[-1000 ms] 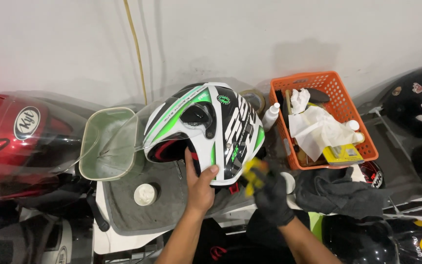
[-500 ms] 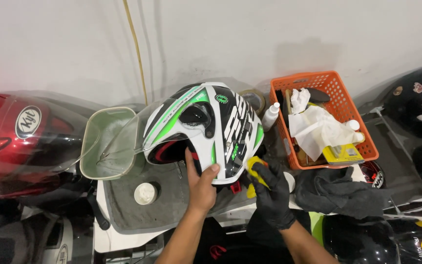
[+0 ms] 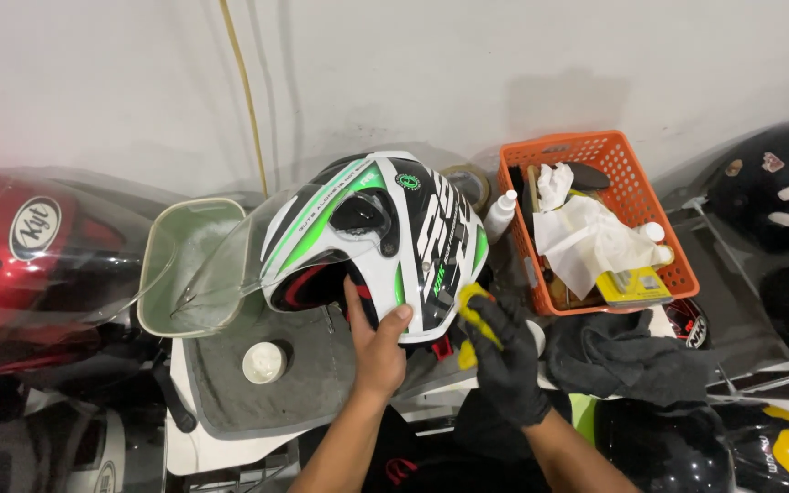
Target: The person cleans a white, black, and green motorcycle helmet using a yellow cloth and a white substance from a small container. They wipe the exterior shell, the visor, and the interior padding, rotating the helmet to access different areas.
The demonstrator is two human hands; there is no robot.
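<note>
Helmet: our white-green motorcycle helmet [image 3: 385,242] lies on the grey mat [image 3: 308,374].
Left hand [image 3: 378,351]: bare, braced against helmet rim.
Right hand [image 3: 504,361]: black-gloved, clamped on yellow sponge [image 3: 477,315], pressed to helmet.
Orange basket [image 3: 659,210], right of helmet: we see white cloths [image 3: 586,237], small bottle.
Green basin [image 3: 184,265], left of helmet: soapy water.

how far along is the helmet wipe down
Done so far: hard to judge, since the white and green helmet shows no clear cleaned patch. In hand: the bare left hand steadies its lower edge, while the black-gloved right hand presses a yellow cloth to its side. Left: the raised clear visor and the helmet's top look untouched.
</note>
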